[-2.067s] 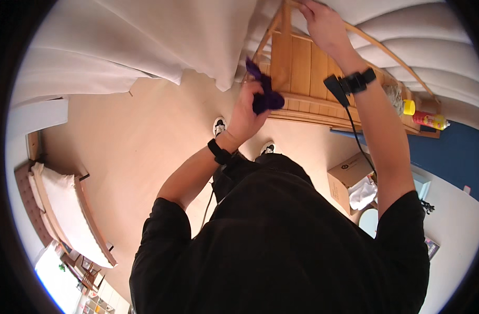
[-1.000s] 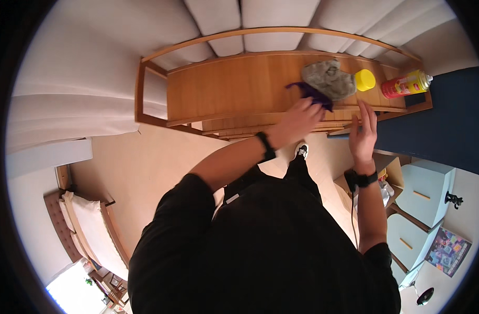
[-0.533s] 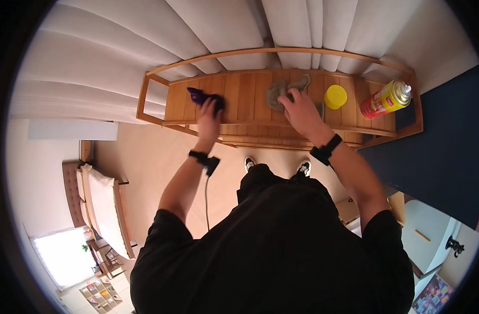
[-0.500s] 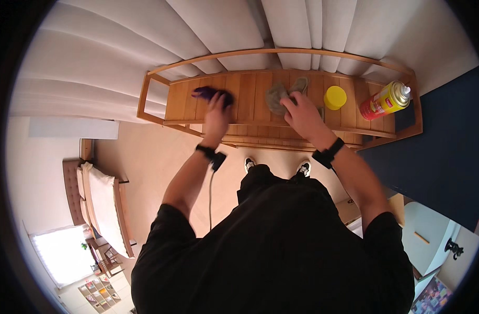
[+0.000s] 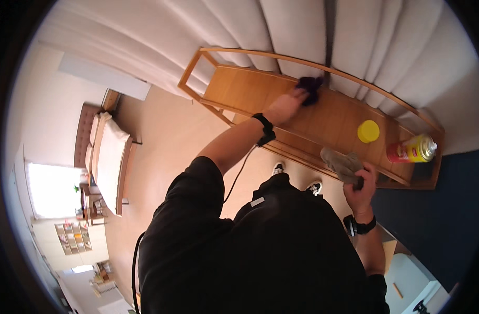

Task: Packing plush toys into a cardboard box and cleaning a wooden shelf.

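Observation:
My left hand (image 5: pixel 285 105) reaches out over the top of a wooden shelf unit (image 5: pixel 244 89) and presses a dark purple cloth (image 5: pixel 310 85) onto the wood near its back rail. My right hand (image 5: pixel 361 183) is drawn back at the shelf's front edge and holds a crumpled grey cloth (image 5: pixel 341 162). A yellow lid (image 5: pixel 368 131) and a yellow and red spray can (image 5: pixel 412 150) lying on its side sit on the shelf top to the right, between the two hands and the shelf's end.
White curtain folds (image 5: pixel 281 26) hang right behind the shelf. The floor (image 5: pixel 161 141) is light wood, with a dark blue rug (image 5: pixel 433 220) at right. A bed (image 5: pixel 109 162) stands at far left. My shoes (image 5: pixel 278 168) show below the shelf.
My left hand slid the purple cloth along the shelf top toward the back rail. My right hand pulled the grey cloth off the shelf top to the front edge. The head view shifted.

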The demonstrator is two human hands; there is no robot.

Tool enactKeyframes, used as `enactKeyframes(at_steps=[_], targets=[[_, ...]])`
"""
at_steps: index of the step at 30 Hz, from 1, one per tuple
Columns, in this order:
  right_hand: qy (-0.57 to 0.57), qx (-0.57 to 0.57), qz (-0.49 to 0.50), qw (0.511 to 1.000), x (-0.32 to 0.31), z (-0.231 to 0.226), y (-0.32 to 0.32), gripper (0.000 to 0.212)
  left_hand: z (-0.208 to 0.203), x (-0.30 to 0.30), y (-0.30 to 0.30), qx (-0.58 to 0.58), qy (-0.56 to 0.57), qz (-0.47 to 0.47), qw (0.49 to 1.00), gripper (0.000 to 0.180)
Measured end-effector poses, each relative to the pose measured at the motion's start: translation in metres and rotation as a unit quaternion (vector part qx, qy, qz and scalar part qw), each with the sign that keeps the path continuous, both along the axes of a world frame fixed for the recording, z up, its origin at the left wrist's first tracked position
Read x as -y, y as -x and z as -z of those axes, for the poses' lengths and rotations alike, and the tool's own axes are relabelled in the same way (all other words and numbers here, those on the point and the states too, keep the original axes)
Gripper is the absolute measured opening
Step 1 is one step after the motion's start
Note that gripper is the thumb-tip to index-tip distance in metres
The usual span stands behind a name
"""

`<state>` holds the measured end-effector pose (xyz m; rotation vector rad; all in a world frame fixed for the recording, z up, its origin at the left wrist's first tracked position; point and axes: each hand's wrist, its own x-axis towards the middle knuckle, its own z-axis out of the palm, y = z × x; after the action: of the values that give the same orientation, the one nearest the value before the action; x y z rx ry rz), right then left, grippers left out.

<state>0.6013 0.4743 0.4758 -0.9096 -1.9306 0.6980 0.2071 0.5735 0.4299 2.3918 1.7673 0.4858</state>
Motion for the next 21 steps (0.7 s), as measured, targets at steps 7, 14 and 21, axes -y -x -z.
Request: enactKeyframes(at_steps=[7, 14, 21], targets=[[-0.012, 0.049, 0.066, 0.997, 0.000, -0.005, 0.032, 0.038, 0.008, 0.027, 0.228, -0.072, 0.035, -0.243, 0.967, 0.049], [0.017, 0.029, 0.091, 0.995, -0.006, -0.025, 0.091, 0.037, 0.015, 0.023, 0.216, 0.078, -0.114, -0.199, 0.970, 0.028], [-0.052, -0.101, 0.170, 0.979, -0.041, -0.049, 0.159, 0.030, 0.020, 0.043, -0.072, 0.148, -0.185, 0.291, 0.927, 0.036]])
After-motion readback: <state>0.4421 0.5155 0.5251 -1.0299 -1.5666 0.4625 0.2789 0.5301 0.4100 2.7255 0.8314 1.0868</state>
